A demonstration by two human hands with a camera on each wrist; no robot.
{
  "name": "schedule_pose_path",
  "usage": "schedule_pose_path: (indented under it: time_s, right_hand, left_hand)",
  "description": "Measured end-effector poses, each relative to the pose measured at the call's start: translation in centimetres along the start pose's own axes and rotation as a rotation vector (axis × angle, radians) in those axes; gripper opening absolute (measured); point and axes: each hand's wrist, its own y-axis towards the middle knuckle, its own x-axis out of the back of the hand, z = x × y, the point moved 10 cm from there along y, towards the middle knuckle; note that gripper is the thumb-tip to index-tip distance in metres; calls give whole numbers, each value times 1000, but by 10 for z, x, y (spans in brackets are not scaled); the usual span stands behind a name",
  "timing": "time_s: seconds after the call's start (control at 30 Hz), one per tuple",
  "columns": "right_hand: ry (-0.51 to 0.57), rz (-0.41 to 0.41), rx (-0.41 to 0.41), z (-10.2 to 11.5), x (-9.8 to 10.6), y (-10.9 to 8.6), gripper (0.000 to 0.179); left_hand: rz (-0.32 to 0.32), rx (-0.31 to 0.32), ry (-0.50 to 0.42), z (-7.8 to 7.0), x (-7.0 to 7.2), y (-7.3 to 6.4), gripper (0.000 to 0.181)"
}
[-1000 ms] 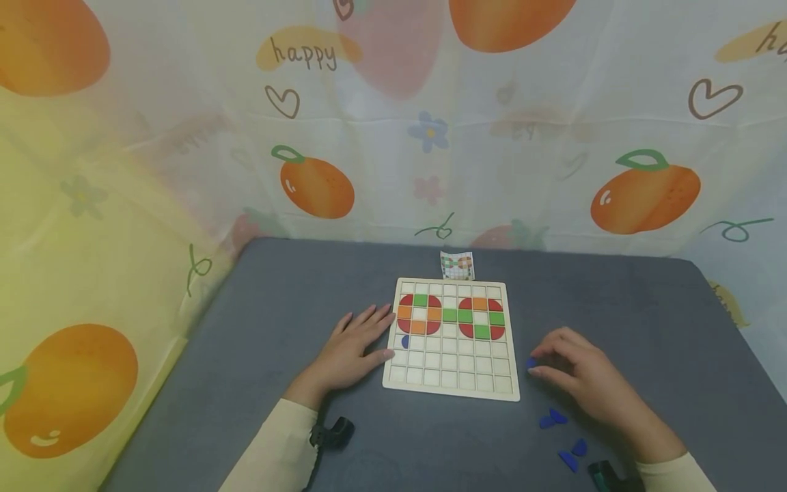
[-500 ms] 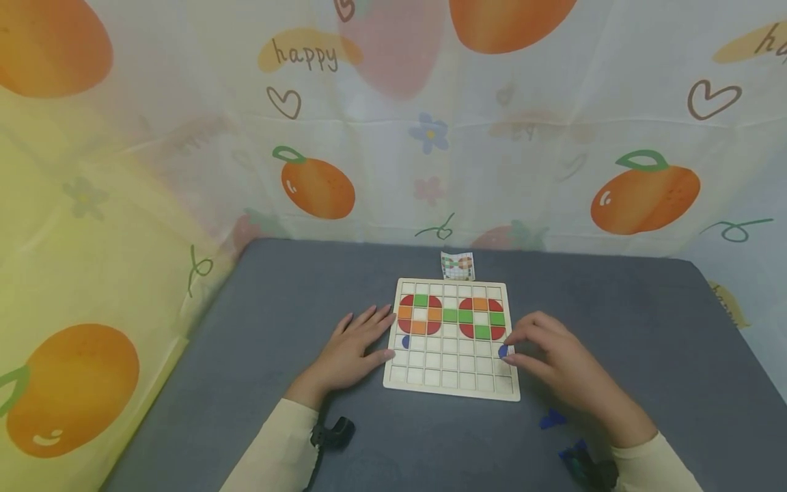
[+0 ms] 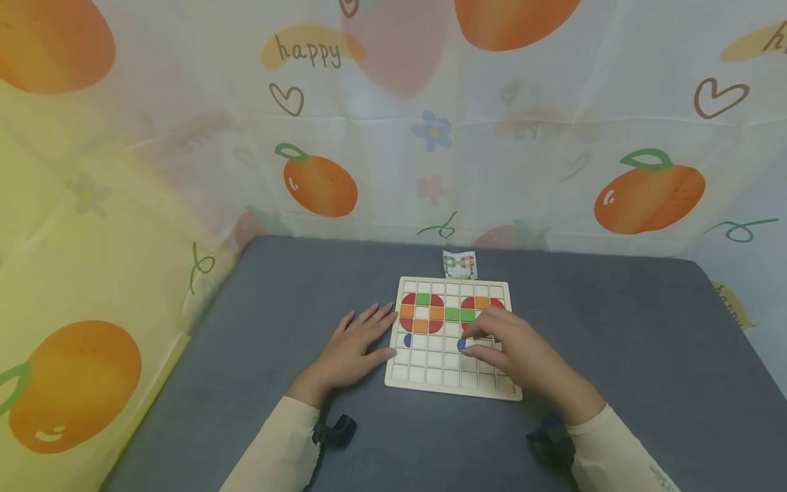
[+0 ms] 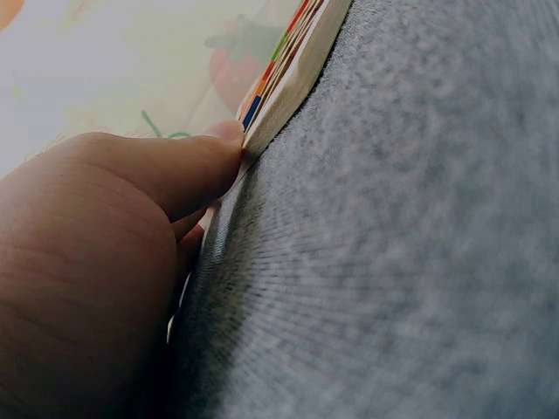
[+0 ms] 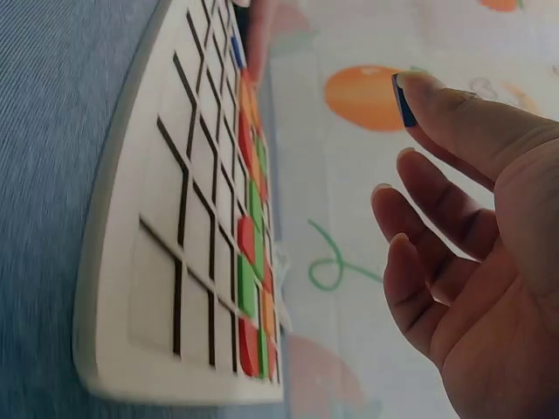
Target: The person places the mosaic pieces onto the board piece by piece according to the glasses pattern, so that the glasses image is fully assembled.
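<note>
A pale square grid board [image 3: 433,376] lies on the table with red, orange and green pieces in its upper rows. One blue piece [image 3: 408,340] sits in a cell near its left side, below the left red-edged ring. My right hand [image 3: 519,352] is over the board's right half, pinching a second blue piece [image 5: 403,100] between thumb and finger, above the surface in the right wrist view. My left hand [image 3: 347,355] lies flat with fingers spread, its fingertips and thumb touching the board's left edge. In the left wrist view the thumb [image 4: 196,170] meets that edge.
A small printed card [image 3: 460,265] with a coloured pattern stands behind the board. Further blue pieces [image 3: 551,418] are partly hidden under the right forearm. A black wrist camera [image 3: 335,432] is strapped at the left wrist. A fruit-print cloth [image 3: 369,137] hangs behind the grey table [image 3: 295,287].
My right hand has carried the blue piece leftward from the table right of the board to above the board's middle. The left hand has stayed at the board's left edge.
</note>
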Motion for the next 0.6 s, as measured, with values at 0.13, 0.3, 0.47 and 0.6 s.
schedule_pose_path:
  time_s: [0.13,0.3,0.47,0.6]
  right_hand:
    - [5,45,-7,2,-15,10,18]
    - [8,87,-11,5,-34,23,17]
    - [-7,108,26,15,-53,35,14]
    - [-35,122,23,20,-71,44,11]
  left_hand:
    - [1,0,5,1,-1,1,77]
    - [-3,-2,15,2,-1,2,77]
    - [1,-8,20,1,-2,2,77]
    - [1,-11,13,1,-1,2,75]
